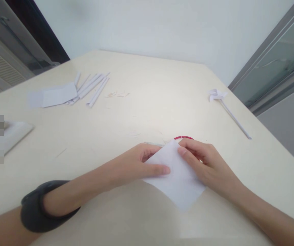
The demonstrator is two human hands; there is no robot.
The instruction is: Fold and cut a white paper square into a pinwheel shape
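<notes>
1. The worktop (162,102), pale and wide, carried everything; its far edge ran along a white wall and its right edge slanted down past a glass door frame.
2. A loose sheet (53,95) lay far left, touching a bundle of rolled paper sticks (93,87); both were well apart from the hands.
3. A paper pinwheel (217,94) on its long stick lay near the right edge, also well apart.
4. A white tray-like thing (16,133) sat at the left edge, partly blurred.
5. A red ring (184,137) showed just behind the hands, mostly hidden by them.
6. Bare room stretched across the middle and the near right of the worktop.
7. The white paper square (177,181) lay flat near the front edge, turned like a diamond, between the two hands.
8. The left hand (139,164) pressed its thumb flat on the paper's left side, fingers curled at the upper corner.
9. The right hand (205,164) rested on the paper's right side, its fingers pressed together along the upper right edge.
10. A dark band (36,208) circled the left forearm.
</notes>
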